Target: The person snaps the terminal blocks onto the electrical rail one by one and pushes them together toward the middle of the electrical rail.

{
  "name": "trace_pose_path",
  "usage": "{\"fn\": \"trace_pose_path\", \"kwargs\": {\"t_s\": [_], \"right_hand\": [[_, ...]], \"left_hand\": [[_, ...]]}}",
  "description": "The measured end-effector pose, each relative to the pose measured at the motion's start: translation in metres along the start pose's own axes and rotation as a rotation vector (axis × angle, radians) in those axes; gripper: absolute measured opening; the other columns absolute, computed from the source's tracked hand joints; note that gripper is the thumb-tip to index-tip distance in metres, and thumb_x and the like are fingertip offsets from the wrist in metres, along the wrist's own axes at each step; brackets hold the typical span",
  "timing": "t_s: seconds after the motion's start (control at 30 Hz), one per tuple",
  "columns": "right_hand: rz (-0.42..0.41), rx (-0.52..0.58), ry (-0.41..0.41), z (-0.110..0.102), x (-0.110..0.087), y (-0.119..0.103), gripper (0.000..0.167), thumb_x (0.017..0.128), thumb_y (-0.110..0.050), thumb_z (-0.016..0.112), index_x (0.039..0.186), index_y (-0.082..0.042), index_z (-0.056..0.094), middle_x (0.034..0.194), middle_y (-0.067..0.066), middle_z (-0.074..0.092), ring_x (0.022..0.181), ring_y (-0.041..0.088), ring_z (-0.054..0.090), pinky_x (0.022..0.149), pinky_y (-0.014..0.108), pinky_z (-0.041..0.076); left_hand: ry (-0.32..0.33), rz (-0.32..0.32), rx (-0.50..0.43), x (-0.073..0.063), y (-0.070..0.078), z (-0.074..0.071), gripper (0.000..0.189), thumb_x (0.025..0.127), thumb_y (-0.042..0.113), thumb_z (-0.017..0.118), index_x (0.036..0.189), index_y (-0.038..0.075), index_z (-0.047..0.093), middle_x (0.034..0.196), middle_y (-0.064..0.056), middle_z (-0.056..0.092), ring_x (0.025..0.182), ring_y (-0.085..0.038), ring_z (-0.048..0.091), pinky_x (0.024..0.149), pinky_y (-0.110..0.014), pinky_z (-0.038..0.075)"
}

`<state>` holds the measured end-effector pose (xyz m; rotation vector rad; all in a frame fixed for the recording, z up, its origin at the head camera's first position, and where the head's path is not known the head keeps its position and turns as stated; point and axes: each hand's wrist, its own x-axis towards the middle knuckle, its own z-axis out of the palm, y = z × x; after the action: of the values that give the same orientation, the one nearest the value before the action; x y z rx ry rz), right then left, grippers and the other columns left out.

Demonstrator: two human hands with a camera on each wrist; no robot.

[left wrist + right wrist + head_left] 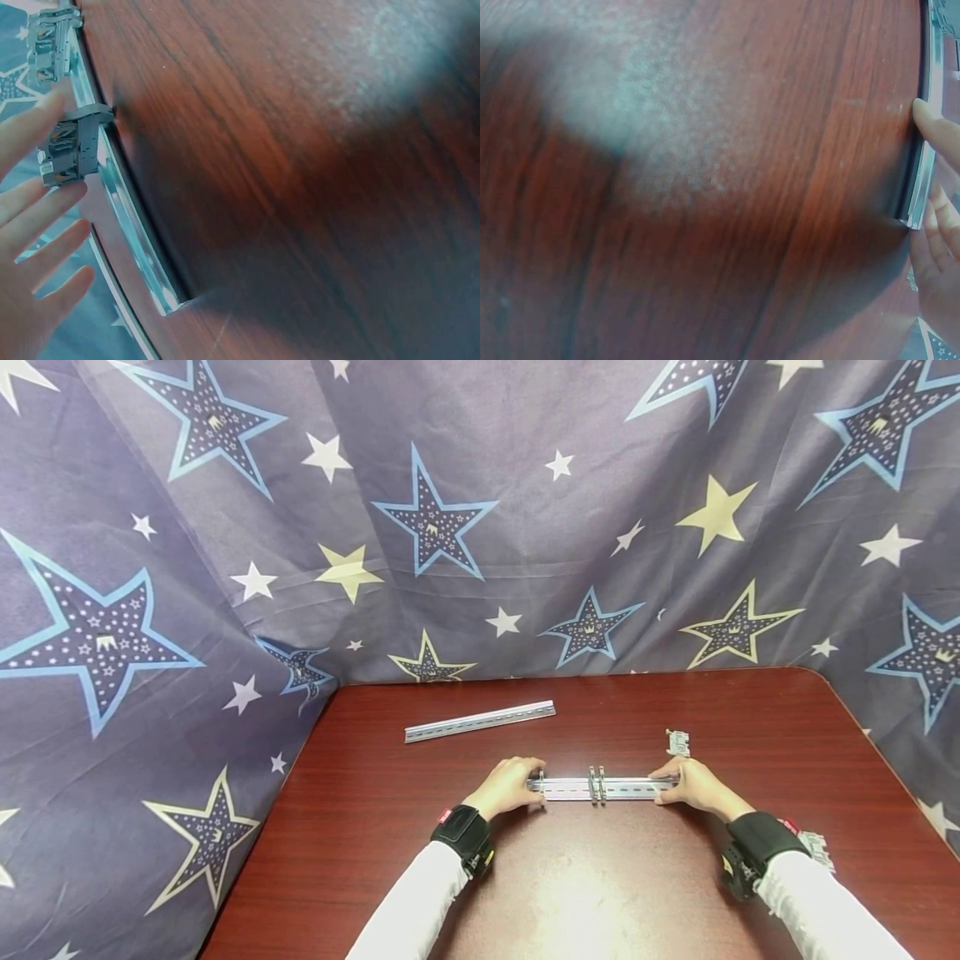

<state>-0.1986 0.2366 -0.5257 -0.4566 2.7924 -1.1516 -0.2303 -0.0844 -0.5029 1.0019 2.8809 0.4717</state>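
Note:
A slotted metal DIN rail (566, 789) lies crosswise on the table in front of me. Two grey terminal blocks (597, 785) sit side by side near its middle. Toward the rail's left end, my left hand (508, 787) holds another grey terminal block (75, 146) seated on the rail, thumb on one side and fingers on the other. The rail's left tip (169, 304) sticks out past that block in the left wrist view. My right hand (693, 785) grips the rail's right end, its thumb (934, 131) along the near edge.
A second, bare DIN rail (480, 721) lies slightly slanted farther back. One loose terminal block (678, 742) rests behind my right hand, and more grey blocks (817, 847) lie partly hidden beside my right wrist. A star-patterned curtain (517, 543) hangs behind the table (352, 827).

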Motion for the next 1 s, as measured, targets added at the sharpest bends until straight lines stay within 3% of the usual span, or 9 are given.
{"fn": "trace_pose_path", "kwargs": {"t_s": [0.53,1.0], "right_hand": [[-0.001,-0.015,0.01,0.0006,0.0007,-0.0019,0.032,0.059,-0.01,0.078,0.088,0.002,0.068,0.082,0.009,0.058,0.073,0.018,0.05,0.062,0.03,0.039],[-0.022,-0.002,0.029,0.0014,0.0015,0.0009,0.031,0.058,-0.009,0.077,0.086,0.002,0.068,0.079,0.008,0.057,0.072,0.017,0.048,0.059,0.024,0.036]], "left_hand": [[0.057,-0.022,-0.018,-0.0001,0.0022,0.0059,0.047,0.063,0.027,0.076,0.103,0.008,0.06,0.088,-0.001,0.065,0.081,-0.014,0.059,0.074,-0.027,0.044],[0.068,-0.021,-0.031,0.0001,0.0065,0.0099,0.049,0.064,0.027,0.076,0.106,0.007,0.06,0.091,-0.003,0.065,0.084,-0.014,0.06,0.075,-0.027,0.044]]}}
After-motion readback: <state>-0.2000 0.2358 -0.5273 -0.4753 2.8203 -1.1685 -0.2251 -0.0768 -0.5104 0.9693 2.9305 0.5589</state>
